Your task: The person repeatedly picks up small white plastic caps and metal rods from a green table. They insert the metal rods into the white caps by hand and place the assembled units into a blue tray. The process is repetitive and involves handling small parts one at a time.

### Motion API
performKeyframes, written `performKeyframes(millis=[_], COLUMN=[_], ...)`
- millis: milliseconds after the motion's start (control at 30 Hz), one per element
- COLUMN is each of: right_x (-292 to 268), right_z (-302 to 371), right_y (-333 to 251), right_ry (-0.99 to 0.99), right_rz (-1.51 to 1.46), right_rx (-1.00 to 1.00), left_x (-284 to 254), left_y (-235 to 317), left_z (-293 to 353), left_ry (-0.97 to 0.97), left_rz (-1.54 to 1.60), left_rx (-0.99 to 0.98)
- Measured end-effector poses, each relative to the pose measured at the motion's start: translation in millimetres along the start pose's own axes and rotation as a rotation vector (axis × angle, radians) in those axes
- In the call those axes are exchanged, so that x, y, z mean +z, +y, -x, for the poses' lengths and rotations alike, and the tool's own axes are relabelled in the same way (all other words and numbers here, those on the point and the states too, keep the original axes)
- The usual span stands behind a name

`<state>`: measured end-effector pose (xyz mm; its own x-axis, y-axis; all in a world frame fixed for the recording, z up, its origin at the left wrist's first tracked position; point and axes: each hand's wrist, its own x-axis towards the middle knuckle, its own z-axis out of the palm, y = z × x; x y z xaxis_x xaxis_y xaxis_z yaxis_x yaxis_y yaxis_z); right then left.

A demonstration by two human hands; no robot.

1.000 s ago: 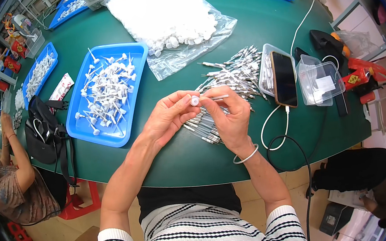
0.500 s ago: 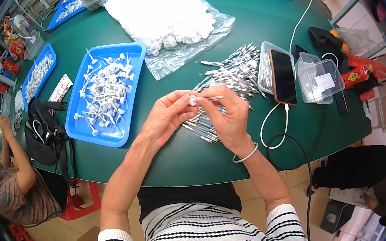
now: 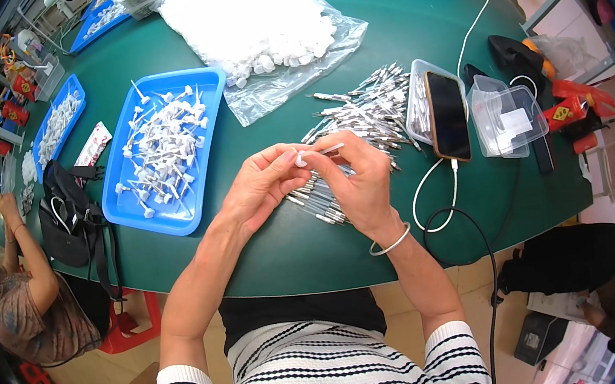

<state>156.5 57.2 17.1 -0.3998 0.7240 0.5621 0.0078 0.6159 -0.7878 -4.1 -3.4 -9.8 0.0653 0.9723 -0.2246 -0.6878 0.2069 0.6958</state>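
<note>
Our left hand (image 3: pixel 256 190) and our right hand (image 3: pixel 364 179) face each other, nearly meeting, each with thumb and forefinger set in a pinch; the left's remaining fingers (image 3: pixel 288 186) curl inward, and behind the hands our bare left forearm (image 3: pixel 198 288) and bare right forearm (image 3: pixel 424 273) run back, spreading wider apart than our wrists (image 3: pixel 230 230)
</note>
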Motion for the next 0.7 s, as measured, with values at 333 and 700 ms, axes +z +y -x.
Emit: performKeyframes(millis=[333, 700], right_x=[-3.8, -4.0], right_z=[-2.5, -3.2], right_y=[1.8, 2.7], right_ry=[-0.039, -0.057], right_rz=[0.024, 0.042], right_rx=[0.034, 0.014], left_x=[-0.5, 0.1], left_y=[0.2, 0.0], left_z=[0.3, 1.2], left_ry=[0.011, 0.032], left_rz=[-0.058, -0.093], left_rx=[0.011, 0.025])
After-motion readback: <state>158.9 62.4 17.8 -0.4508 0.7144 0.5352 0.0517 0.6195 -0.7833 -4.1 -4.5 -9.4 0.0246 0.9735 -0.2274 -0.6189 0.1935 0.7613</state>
